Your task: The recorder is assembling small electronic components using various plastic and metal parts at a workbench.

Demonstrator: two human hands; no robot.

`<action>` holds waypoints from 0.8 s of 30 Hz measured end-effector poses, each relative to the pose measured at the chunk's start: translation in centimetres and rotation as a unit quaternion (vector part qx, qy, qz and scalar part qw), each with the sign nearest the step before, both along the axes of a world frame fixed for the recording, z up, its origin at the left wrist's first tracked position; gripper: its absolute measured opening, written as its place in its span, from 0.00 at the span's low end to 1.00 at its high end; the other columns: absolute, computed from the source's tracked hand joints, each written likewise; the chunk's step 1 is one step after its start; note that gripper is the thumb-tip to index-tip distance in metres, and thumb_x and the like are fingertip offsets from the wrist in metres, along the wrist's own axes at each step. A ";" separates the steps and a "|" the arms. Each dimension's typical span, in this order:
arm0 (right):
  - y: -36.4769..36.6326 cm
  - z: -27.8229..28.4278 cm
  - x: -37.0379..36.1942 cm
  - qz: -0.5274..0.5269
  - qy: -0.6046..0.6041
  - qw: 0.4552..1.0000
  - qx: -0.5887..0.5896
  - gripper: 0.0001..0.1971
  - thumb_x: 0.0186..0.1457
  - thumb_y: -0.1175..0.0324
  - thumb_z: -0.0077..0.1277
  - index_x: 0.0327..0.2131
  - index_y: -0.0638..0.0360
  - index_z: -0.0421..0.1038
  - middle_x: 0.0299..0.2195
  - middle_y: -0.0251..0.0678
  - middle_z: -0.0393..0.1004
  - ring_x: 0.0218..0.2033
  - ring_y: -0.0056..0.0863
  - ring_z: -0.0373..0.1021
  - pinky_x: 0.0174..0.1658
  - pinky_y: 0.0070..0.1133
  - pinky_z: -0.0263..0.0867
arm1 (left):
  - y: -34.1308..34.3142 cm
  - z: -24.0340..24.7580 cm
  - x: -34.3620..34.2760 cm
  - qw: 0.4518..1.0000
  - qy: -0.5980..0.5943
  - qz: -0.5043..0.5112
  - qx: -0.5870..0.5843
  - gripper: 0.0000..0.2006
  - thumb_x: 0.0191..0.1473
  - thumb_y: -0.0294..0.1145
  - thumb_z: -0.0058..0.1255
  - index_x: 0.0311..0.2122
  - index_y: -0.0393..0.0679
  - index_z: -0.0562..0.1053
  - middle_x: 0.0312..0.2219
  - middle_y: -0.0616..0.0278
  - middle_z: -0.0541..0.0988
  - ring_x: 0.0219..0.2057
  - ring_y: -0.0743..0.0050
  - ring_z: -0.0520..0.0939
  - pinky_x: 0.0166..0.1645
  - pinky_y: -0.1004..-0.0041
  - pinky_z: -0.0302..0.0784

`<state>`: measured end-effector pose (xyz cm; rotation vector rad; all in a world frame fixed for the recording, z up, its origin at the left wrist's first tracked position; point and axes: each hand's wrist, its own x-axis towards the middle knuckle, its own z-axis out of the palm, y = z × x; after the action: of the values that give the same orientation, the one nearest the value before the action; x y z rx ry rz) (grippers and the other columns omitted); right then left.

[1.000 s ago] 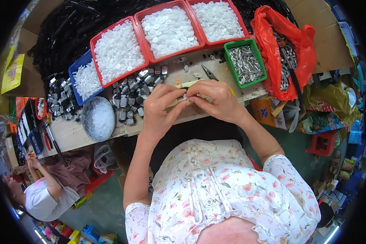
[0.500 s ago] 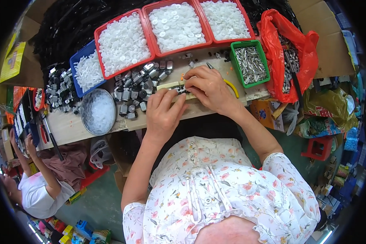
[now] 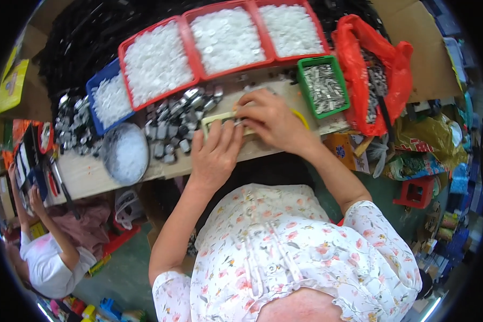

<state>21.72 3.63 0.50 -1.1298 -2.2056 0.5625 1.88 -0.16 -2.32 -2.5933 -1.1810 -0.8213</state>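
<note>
A long cream plastic piece (image 3: 211, 119) lies at the front of the bench, between my hands. My left hand (image 3: 214, 155) has its fingers curled over the near side of this piece. At the piece's right end, my right hand (image 3: 271, 119) is closed in a pinch; its fingertips hide whatever small part is there, and the picture is blurred. Just beyond the right hand, the yellow handle of a pair of pliers (image 3: 302, 119) shows. Small silver motors (image 3: 169, 126) are heaped left of the cream piece.
Three red trays (image 3: 156, 61) of white plastic parts stand at the back, with a blue tray (image 3: 111, 102) and a metal bowl (image 3: 125, 153) to the left. A green bin (image 3: 323, 86) of metal pins and a red bag (image 3: 351, 59) are right. A co-worker (image 3: 53, 257) sits at left.
The view has shifted slightly. My left fingers have drawn closer to my right fingertips and cover more of the cream piece's middle. My right hand keeps its pinch at the right end.
</note>
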 end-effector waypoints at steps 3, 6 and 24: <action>-0.7 -0.9 -0.3 0.016 -0.011 1.000 0.016 0.12 0.46 0.75 0.57 0.38 0.59 0.76 0.44 0.38 0.72 0.50 0.41 0.67 0.50 0.36 0.63 | -0.5 0.2 -0.5 0.998 0.067 0.004 0.019 0.15 0.51 0.35 0.58 0.45 0.47 0.78 0.45 0.65 0.75 0.50 0.65 0.73 0.50 0.61 0.62; -1.4 -1.3 -0.4 0.008 -0.007 1.000 0.009 0.13 0.46 0.74 0.56 0.39 0.58 0.76 0.46 0.38 0.71 0.54 0.40 0.65 0.52 0.39 0.61 | -0.5 0.3 -0.8 0.997 0.078 0.005 0.027 0.15 0.52 0.37 0.59 0.45 0.46 0.77 0.45 0.65 0.75 0.50 0.65 0.72 0.50 0.61 0.62; 1.8 -1.7 28.5 -0.341 -0.203 0.904 0.157 0.16 0.51 0.74 0.52 0.45 0.63 0.74 0.41 0.48 0.76 0.45 0.46 0.72 0.52 0.33 0.65 | 0.7 1.6 0.0 0.997 -0.035 -0.023 -0.066 0.13 0.47 0.35 0.63 0.40 0.46 0.79 0.42 0.60 0.77 0.50 0.54 0.73 0.48 0.57 0.64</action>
<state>50.20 5.46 -1.24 -1.8182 -1.9126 -0.3453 1.87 0.58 -0.76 -2.7278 -1.2371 -0.8797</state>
